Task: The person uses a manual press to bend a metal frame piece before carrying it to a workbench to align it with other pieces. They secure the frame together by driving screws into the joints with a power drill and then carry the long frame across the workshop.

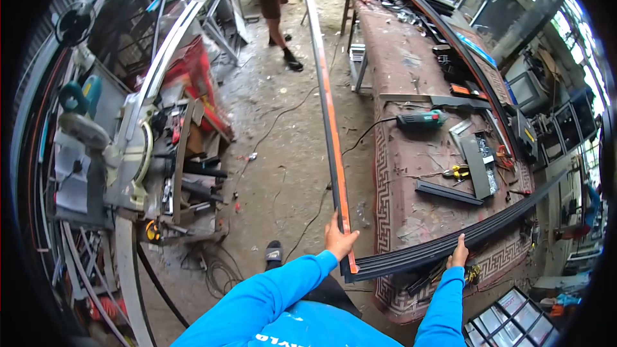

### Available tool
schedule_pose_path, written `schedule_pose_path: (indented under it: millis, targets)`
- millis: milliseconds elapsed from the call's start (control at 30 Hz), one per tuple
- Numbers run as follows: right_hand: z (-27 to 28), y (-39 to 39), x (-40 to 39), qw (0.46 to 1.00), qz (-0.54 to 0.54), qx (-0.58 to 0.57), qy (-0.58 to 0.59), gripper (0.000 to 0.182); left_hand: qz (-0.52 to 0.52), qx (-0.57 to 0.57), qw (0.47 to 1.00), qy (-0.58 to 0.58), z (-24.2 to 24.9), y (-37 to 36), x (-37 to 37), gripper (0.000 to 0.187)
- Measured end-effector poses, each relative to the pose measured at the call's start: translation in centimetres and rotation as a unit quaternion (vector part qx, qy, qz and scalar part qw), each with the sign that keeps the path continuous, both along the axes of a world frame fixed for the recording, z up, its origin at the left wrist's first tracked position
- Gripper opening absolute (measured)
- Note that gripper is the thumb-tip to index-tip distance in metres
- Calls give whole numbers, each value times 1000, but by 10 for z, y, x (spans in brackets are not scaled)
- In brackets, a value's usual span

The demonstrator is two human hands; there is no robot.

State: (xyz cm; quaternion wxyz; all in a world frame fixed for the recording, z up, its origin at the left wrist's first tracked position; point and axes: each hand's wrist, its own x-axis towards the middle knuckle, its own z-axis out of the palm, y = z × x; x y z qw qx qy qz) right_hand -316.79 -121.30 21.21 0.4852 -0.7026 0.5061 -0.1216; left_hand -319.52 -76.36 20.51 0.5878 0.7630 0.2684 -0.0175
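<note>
Orange facing runs along a long dark bar (326, 109) that the left hand (339, 242) clasps near its close end, fingers on one side, thumb across. Just below that grip, the bar meets a grooved black profile (411, 258), stretching rightward past the right hand (457, 254); one finger overlies it, but how tightly that hand closes I cannot tell. Beyond it, yellow-handled pliers (457, 171) lie on the table covering (402, 196).

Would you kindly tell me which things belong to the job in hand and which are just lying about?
In the job:
orange-striped bar, in the left hand
ribbed black profile, at the right hand

Apparently lying about:
green power tool
yellow-handled pliers
short dark bar
</note>
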Motion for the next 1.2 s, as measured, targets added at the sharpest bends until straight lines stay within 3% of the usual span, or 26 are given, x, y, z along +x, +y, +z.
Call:
schedule_pose_path:
  millis: [67, 133, 200, 267, 300, 400, 467, 500, 600, 633, 733, 800, 1033, 1200]
  targets:
    - [6, -1, 10, 999, -6, 42, -21, 65, 11, -37, 999, 7, 5, 1, 1, 95]
    - [18, -2, 20, 997, -49, -23, -55, 73, 30, -33, 999, -15, 3, -4, -1, 89]
    - [18, -3, 24, 995, -56, -41, -72, 69, 50, -18, 998, -37, 2, -4, -4, 83]
    - [8, -4, 29, 991, -92, -100, -1, 63, 31, -60, 998, -19, 5, -2, -6, 72]
    - [5, -2, 27, 984, -74, -155, 38, 59, 36, -58, 997, -25, 8, 0, -7, 72]
    - [-11, 12, 17, 981, -79, -173, 37, 54, 51, -54, 997, -5, 7, 18, -21, 69]
    - [-1, 45, 6, 982, -77, -170, 33, 52, 43, -61, 997, -26, -11, 38, -29, 63]
    - [6, 61, 0, 985, -61, -159, 31, 53, 54, -120, 991, -35, -22, 50, -33, 61]
    - [0, 91, -17, 988, -63, -141, -15, 55, 78, -145, 985, -46, -16, 82, -43, 56]
    - [7, 106, -22, 988, -64, -140, -17, 55, 69, -196, 978, -27, 12, 95, -45, 54]
    - [33, 152, -39, 988, -30, -149, -37, 56, 71, -201, 974, -76, 36, 127, -51, 53]
    - [38, 172, -49, 993, -35, -70, -84, 57, 71, -171, 979, -79, 34, 151, -59, 52]
    - [48, 236, -96, 991, 4, 41, -129, 46, 58, -162, 984, -37, 61, 226, -94, 59]
    - [51, 289, -126, 988, 33, 40, -144, 44, 41, -193, 980, -17, 74, 286, -118, 65]
